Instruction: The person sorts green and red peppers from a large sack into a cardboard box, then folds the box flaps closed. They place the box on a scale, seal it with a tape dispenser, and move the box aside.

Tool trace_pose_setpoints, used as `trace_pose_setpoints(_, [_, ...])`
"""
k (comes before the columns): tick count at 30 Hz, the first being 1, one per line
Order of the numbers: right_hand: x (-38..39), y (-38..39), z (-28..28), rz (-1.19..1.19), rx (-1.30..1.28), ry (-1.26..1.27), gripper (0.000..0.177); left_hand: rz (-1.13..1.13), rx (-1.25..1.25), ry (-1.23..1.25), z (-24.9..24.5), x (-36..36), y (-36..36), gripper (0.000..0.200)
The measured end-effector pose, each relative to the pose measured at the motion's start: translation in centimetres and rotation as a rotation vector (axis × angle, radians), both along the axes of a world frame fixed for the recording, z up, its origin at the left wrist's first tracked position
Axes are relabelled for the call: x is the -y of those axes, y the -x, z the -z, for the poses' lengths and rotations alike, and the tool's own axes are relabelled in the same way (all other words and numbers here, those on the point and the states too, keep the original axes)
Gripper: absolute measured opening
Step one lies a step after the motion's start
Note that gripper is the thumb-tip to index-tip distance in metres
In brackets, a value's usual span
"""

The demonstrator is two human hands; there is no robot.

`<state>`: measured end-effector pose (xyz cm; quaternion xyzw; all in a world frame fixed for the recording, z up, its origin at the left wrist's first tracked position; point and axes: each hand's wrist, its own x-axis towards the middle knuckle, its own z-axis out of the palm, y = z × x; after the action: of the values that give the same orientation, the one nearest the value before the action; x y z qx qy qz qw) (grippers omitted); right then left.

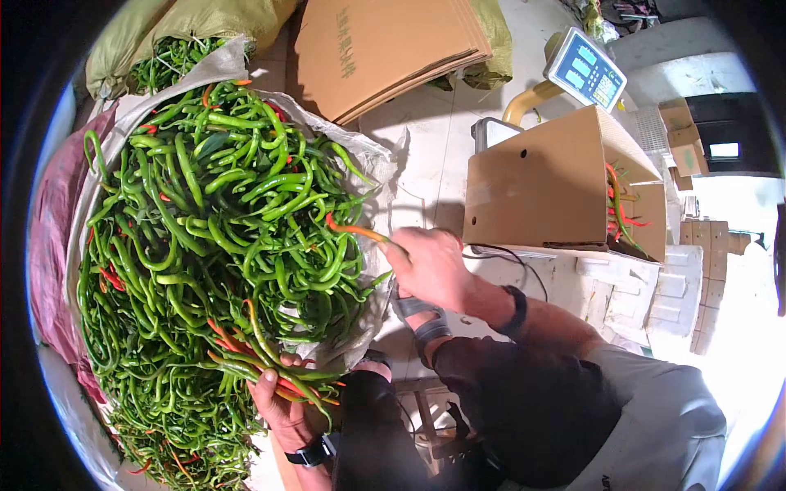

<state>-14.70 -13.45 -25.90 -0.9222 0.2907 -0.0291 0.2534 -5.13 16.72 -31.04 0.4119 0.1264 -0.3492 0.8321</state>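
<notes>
My left hand (282, 401), with a watch on its wrist, is closed round a bunch of chili peppers (260, 360), some green and some red or orange. It is at the lower edge of the big heap of green chili peppers (221, 204). My right hand (434, 266), wearing a dark wristband, pinches one long orange-red chili pepper (348, 228) by its greenish end. That pepper points left over the heap's right side. Several red peppers lie scattered among the green ones. The heap rests in an opened white woven sack (385, 164).
An open cardboard box (532, 188) with red peppers inside stands on the right, beside a digital scale (585, 69). Flat cardboard (385, 49) is stacked at the top. Another sack of green peppers (176, 61) stands upper left. A black cable (524, 266) runs across the floor.
</notes>
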Motion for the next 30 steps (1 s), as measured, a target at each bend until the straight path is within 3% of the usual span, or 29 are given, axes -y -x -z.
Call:
trace_pose_setpoints(3, [-1.0,2.2,-1.8,-0.002,0.211,-0.103,0.016,0.090,-0.047,0.123,-0.4,1.1,-0.6,0.066])
trace_pose_setpoints(5, [-1.3,2.7,-2.6,-0.080,0.345,-0.172,0.014,-0.024,0.039,0.097,-1.5,2.5,-0.6,0.065])
trace_pose_setpoints(7, [-1.6,2.8,-3.1,-0.169,0.366,-0.207,0.010,0.059,-0.086,0.077,-1.1,1.8,-0.8,0.063])
trace_pose_setpoints(9, [-2.6,2.6,-3.0,-0.150,0.399,-0.422,0.014,0.059,-0.105,0.103,-1.4,2.5,-1.2,0.058])
trace_pose_setpoints(10, [-3.0,2.6,-2.6,-0.187,0.426,-0.427,0.018,0.018,-0.024,0.085,-1.9,3.4,-1.5,0.050])
trace_pose_setpoints(13, [-4.0,1.6,-2.9,-0.272,0.474,-0.339,0.017,0.023,-0.039,0.119,-2.3,4.3,-2.1,0.055])
trace_pose_setpoints(15, [-4.9,1.3,-3.2,-0.264,0.484,-0.330,0.017,0.056,0.008,0.124,-3.1,5.2,-2.6,0.066])
trace_pose_setpoints(22, [-5.4,0.7,-5.0,-0.409,0.306,-0.503,0.022,0.009,-0.003,0.404,-3.5,6.7,-2.4,0.074])
trace_pose_setpoints(26, [-6.1,0.3,-5.3,-0.416,0.234,-0.655,0.022,0.000,-0.049,0.362,-5.0,7.8,-2.6,0.080])
trace_pose_setpoints(30, [-6.7,0.6,-5.2,-0.377,0.218,-0.783,0.024,0.074,0.053,0.341,-5.9,8.9,-2.9,0.069])
